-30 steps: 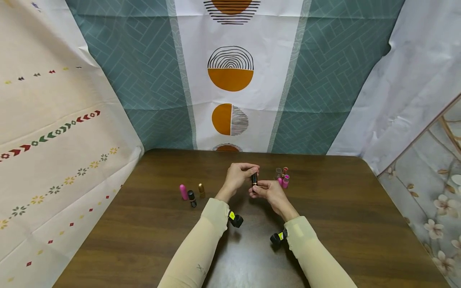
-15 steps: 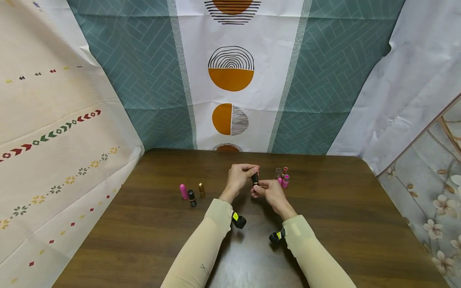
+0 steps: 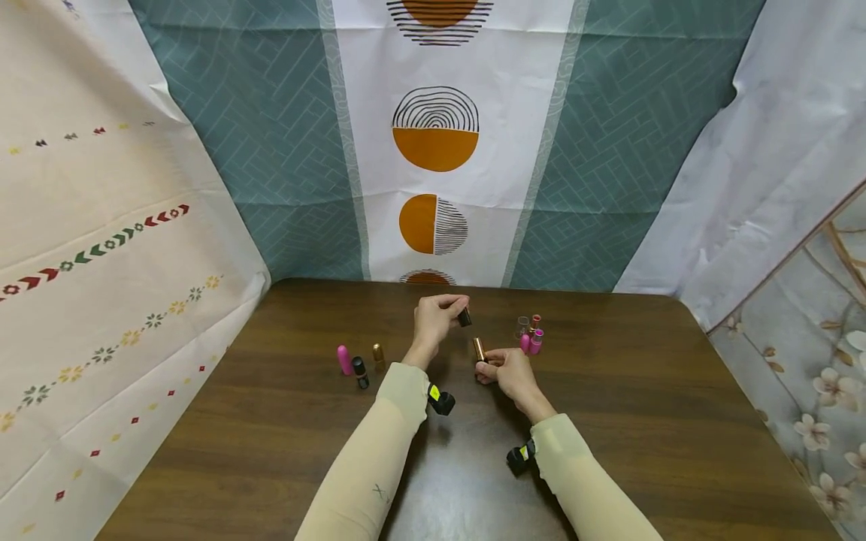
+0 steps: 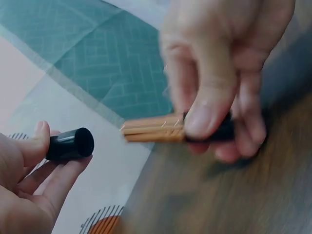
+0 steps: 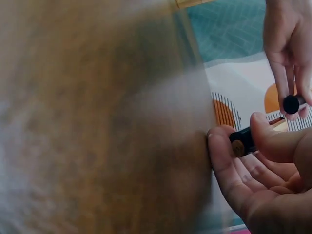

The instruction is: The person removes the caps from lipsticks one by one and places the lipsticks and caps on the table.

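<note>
My left hand (image 3: pixel 431 323) pinches a black lipstick cap (image 4: pixel 71 145) between thumb and fingers, its hollow end showing in the left wrist view. Lower and to the right, my right hand (image 3: pixel 512 373) grips the black base of a lipstick tube (image 5: pixel 244 141). The tube's gold inner part (image 4: pixel 153 128) sticks out, pointing toward the cap, with a gap between the two. Both pieces are held above the wooden table. Whether a lipstick bullet shows at the tip is blurred.
On the left of the table (image 3: pixel 284 451) stand a pink lipstick (image 3: pixel 345 361), a black lipstick (image 3: pixel 361 373) and a gold lipstick (image 3: pixel 378 353). At right are a clear cap (image 3: pixel 522 325), a red-and-gold tube (image 3: pixel 536 321), a pink cap (image 3: pixel 525 343) and a pink tube (image 3: pixel 537 343). Cloth hangs behind.
The black cap has come off the lipstick tube. My left hand has moved up and left with the cap, while my right hand has lowered slightly, baring the gold inner part.
</note>
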A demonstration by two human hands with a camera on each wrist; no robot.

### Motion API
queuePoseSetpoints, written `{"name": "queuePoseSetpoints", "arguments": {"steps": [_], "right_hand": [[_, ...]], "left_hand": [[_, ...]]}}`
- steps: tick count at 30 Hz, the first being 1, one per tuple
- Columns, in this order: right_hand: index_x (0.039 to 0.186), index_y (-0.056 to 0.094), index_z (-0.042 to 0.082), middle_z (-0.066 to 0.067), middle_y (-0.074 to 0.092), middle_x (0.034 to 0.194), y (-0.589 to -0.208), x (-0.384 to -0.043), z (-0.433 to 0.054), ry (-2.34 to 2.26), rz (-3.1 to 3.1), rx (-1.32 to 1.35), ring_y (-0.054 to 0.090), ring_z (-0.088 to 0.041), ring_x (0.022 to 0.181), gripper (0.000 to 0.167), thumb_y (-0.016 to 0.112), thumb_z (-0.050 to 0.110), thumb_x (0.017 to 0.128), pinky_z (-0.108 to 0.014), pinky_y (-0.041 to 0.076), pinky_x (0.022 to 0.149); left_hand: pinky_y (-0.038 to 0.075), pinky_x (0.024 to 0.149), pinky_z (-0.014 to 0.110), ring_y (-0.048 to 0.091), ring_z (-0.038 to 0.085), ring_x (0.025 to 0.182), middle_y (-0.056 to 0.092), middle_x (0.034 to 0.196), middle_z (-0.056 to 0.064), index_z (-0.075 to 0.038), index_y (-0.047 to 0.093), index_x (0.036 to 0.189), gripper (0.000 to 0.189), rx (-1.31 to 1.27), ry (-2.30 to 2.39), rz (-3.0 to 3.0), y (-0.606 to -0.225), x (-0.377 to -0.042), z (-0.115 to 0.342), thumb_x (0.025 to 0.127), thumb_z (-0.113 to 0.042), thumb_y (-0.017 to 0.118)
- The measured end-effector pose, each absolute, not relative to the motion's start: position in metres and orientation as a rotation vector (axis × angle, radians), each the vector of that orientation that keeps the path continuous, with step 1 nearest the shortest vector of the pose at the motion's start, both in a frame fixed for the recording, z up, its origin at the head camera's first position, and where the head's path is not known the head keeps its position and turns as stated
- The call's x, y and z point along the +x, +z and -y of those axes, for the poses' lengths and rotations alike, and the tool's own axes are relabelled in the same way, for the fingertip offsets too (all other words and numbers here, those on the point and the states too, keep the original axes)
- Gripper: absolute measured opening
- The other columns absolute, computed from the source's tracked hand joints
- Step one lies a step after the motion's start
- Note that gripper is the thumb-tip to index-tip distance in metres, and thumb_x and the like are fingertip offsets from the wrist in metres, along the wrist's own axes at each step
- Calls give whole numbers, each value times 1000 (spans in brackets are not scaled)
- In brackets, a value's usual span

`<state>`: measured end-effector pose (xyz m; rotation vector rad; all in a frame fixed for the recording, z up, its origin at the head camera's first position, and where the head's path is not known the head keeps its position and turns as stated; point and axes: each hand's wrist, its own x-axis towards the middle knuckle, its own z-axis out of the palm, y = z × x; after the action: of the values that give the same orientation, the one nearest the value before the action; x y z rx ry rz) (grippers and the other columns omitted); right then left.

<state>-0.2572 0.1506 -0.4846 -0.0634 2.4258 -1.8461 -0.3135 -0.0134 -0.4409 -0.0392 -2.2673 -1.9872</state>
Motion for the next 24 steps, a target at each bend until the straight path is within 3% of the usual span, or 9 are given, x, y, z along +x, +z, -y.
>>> {"name": "queuePoseSetpoints", "arguments": {"steps": [9,17,24], "right_hand": [[124,64,-18,-27,75,98,-485,-266,-152,-2004,-2329,-57,76,-29,84,30,67,-1,99,-40,62,81],[125,66,-12,-22,76,105,-483,-276,-148,-1877,-2551,18,75,-28,94,31,71,4,98,-33,58,83],[128,61,-9,-26,73,113,-480,-290,-146,-1755,-2707,-27,71,-35,103,35,71,7,99,-44,55,88]], "left_hand": [[55,83,36,70,18,100,79,109,-1,-16,81,114,20,-168,-1748,2406,-448,-321,17,99,-27,73],[56,90,44,72,25,105,79,111,5,-10,78,120,23,-243,-1683,2437,-459,-329,13,99,-19,73],[58,82,37,73,23,99,79,109,5,-9,80,117,24,-270,-1604,2472,-464,-334,13,98,-22,74]]}}
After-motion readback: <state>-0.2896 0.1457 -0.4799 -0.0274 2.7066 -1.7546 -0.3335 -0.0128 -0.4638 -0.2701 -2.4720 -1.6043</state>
